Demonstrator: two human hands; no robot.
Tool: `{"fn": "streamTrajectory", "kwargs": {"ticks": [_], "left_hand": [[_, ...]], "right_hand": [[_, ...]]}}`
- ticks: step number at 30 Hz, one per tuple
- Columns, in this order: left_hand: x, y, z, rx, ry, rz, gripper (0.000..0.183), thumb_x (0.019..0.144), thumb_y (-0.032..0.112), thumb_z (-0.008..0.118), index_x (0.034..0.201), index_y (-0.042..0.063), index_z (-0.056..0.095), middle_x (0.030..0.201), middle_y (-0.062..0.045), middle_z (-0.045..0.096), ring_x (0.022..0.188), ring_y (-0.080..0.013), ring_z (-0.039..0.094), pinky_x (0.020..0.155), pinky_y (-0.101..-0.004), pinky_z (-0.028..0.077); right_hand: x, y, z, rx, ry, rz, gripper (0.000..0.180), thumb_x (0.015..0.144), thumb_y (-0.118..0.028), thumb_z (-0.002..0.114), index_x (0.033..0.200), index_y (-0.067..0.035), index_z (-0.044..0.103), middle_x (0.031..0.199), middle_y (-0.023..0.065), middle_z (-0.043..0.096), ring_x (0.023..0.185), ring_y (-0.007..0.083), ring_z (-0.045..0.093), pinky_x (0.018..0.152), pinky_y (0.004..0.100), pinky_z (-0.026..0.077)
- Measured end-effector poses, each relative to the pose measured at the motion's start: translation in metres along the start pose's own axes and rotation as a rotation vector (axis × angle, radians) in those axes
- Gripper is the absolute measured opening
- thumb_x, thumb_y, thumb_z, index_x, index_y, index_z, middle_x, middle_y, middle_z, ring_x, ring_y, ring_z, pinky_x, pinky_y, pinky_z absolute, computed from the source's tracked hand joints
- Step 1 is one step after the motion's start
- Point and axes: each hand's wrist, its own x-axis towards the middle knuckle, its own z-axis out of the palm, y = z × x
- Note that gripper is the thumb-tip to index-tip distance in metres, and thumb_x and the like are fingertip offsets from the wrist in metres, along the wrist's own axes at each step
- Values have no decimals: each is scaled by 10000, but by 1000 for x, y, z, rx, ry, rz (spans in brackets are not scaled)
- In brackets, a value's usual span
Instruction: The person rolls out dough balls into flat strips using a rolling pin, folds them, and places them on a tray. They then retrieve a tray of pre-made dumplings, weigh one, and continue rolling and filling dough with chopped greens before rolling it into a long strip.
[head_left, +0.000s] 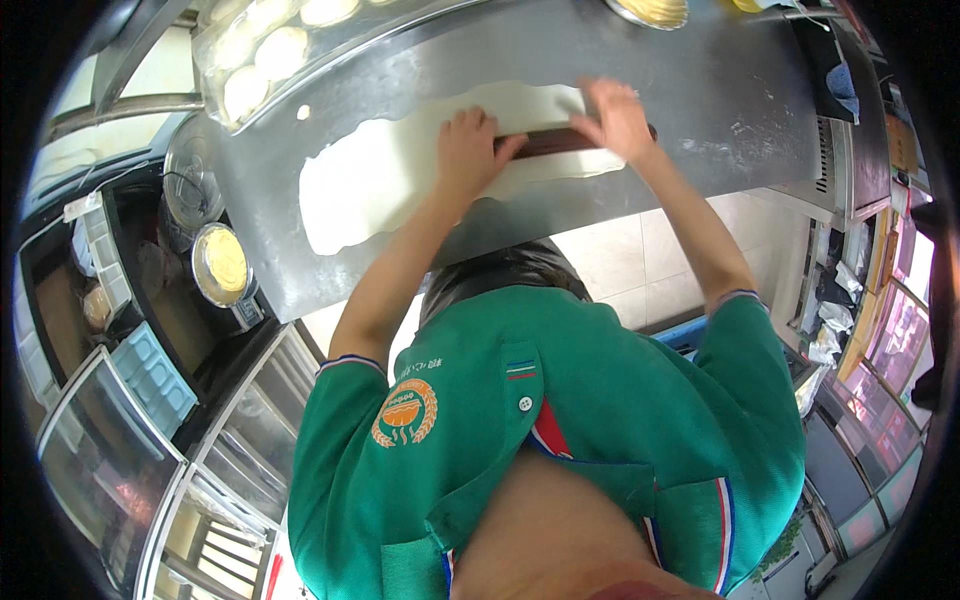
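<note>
A long, pale sheet of dough (360, 187) with an uneven edge lies across the steel worktable (720, 97). Over its right half is a dark reddish-brown rolling pin (553, 142), lying roughly crosswise in front of me. My left hand (469, 146) covers the pin's left end, its thumb pointing inward along the wood. Towards the other end, my right hand (619, 116) bears on the pin, slightly blurred, with its fingers reaching past it over the dough. The pin's right tip shows just beyond that wrist.
Several round dough pieces (281, 54) sit under clear plastic at the back left. A small dough scrap (303, 112) lies nearby. A bowl of yellow filling (227, 259) stands off the table's left corner; another yellow-filled bowl (651, 10) is at the far edge.
</note>
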Motion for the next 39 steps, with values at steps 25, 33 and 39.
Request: {"fn": "streamTrajectory", "kwargs": {"ticks": [25, 33, 39], "left_hand": [[45, 17, -9, 261, 120, -61, 757, 926, 440, 661, 1542, 102, 380, 1511, -145, 483, 1419, -328, 414, 1166, -578, 255], [128, -15, -20, 270, 97, 268, 637, 932, 306, 644, 1498, 104, 434, 1144, -112, 609, 1001, -305, 601, 936, -479, 441], [118, -35, -23, 331, 219, 271, 692, 911, 299, 666, 1531, 142, 401, 1357, -149, 528, 1272, -335, 493, 1078, -572, 361]], "right_hand": [[-6, 16, 15, -217, 143, -291, 842, 765, -480, 775, 1495, -226, 439, 1285, 79, 526, 1212, 291, 493, 1109, 567, 334], [18, 32, 2, 37, 375, 296, 776, 785, -194, 818, 1460, -68, 456, 1396, 223, 476, 1255, 394, 476, 1052, 506, 397], [-24, 60, 27, 385, 161, 604, 451, 741, -115, 839, 1123, -3, 627, 1042, 194, 675, 934, 332, 635, 843, 418, 515]]}}
